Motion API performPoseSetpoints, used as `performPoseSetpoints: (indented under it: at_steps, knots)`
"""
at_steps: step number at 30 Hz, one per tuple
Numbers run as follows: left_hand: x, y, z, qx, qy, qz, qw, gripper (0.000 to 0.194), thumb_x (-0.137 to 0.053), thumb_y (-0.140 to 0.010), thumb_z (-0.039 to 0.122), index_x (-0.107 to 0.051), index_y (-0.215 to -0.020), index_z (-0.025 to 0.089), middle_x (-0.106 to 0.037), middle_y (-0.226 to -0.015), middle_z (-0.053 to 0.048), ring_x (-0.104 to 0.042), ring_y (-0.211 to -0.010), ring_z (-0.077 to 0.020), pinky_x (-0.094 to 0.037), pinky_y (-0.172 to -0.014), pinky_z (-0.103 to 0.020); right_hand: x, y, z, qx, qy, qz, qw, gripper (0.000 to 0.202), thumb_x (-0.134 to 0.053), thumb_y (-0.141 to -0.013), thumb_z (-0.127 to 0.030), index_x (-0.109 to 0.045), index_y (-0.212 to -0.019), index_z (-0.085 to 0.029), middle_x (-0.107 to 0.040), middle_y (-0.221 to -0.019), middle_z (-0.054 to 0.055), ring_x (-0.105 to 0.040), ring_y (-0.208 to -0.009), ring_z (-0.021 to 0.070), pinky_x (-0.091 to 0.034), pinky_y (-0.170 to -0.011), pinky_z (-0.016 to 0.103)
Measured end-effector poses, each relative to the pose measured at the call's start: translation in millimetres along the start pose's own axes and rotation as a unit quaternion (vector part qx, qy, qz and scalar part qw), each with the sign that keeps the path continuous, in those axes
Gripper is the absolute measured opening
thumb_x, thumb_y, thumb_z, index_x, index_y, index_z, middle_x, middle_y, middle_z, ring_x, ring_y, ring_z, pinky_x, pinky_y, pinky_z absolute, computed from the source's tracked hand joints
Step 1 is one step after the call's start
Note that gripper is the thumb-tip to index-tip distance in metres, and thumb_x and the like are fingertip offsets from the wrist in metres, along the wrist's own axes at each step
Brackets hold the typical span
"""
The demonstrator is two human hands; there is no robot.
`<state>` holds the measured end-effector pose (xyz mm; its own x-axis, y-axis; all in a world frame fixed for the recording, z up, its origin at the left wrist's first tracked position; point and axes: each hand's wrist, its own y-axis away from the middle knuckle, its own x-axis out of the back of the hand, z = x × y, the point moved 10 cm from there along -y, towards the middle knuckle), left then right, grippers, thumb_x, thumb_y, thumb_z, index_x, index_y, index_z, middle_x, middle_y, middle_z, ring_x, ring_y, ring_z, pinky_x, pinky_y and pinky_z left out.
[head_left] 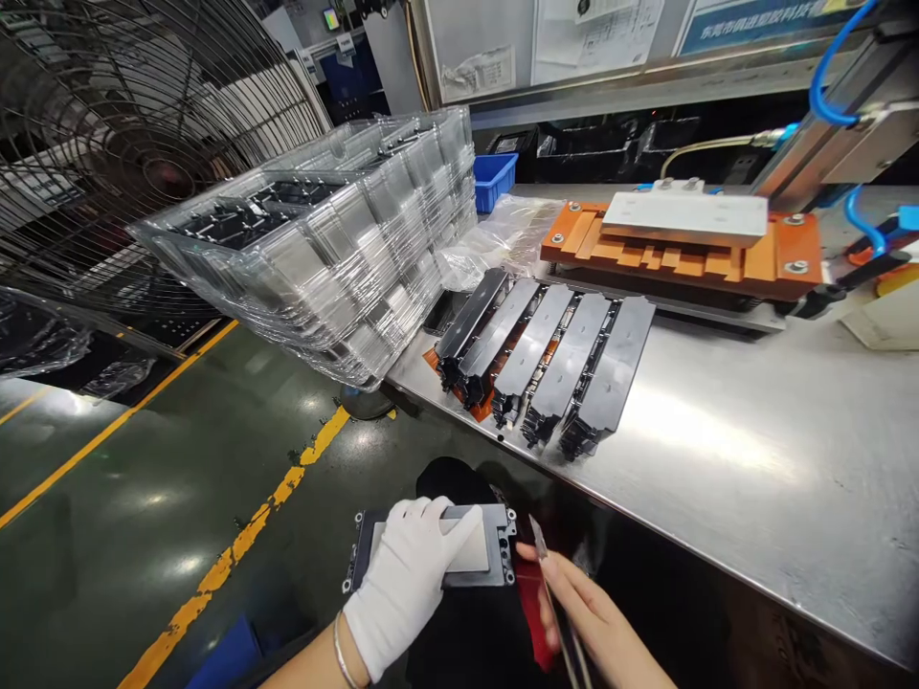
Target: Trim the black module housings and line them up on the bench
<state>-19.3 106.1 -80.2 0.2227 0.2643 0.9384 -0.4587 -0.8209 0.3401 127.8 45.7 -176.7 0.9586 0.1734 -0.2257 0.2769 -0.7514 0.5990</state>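
Below, gloved left hand [406,584] grips flat grey plate [495,550]; bare right hand [595,612] pinches slim metal tweezers [540,541].

Steel bench [753,450]: black parts [546,359], orange fixture [790,251], perhaps bag [503,234].

Five black plastic frames [546,359] lie in a row on the steel workbench [753,450], and a sixth frame [495,545] sits at six o'clock. One stack of clear blister trays [337,258] stands at ten o'clock, with one fan [107,144], one blue bin [494,179] and one orange press fixture [689,244] at two o'clock. One gloved hand [406,584], one bare hand [595,612].
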Motion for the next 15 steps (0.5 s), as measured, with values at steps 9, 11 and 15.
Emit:
performPoseSetpoints:
  at_steps: [9,11,15]
  knots:
    - [2.9,3,-1,-0.014,0.022,-0.021,0.999,0.076,-0.047,-0.075,0.0,-0.037,-0.145,0.03,-0.054,-0.133,-0.017,-0.055,-0.113,-0.0353,-0.043,-0.094,-0.055,19,18,-65,0.356,0.533,0.165,0.75,0.039,-0.041,-0.098,-0.048,-0.059,-0.131,-0.037,-0.064,-0.078,0.002,-0.065,-0.067,0.0178,-0.052,-0.057,0.031]
    - [5.9,2,1,-0.02,0.019,-0.022,0.999,0.076,-0.047,-0.075,0.0,-0.038,-0.144,0.03,-0.054,-0.132,-0.016,-0.056,-0.111,-0.0352,-0.044,-0.092,-0.054,14,21,-69,0.372,0.557,0.168,0.723,0.038,-0.042,-0.099,-0.044,-0.057,-0.132,-0.035,-0.063,-0.078,0.002,-0.064,-0.065,0.0168,-0.052,-0.056,0.03]
    - [10.3,1,4,-0.038,0.016,-0.041,0.998,0.068,-0.045,-0.076,0.001,-0.044,-0.139,0.028,-0.056,-0.129,-0.017,-0.057,-0.106,-0.0349,-0.046,-0.089,-0.053,9,24,-77,0.397,0.58,0.173,0.69,0.038,-0.039,-0.1,-0.042,-0.059,-0.131,-0.031,-0.062,-0.077,0.003,-0.063,-0.063,0.0162,-0.053,-0.056,0.03]
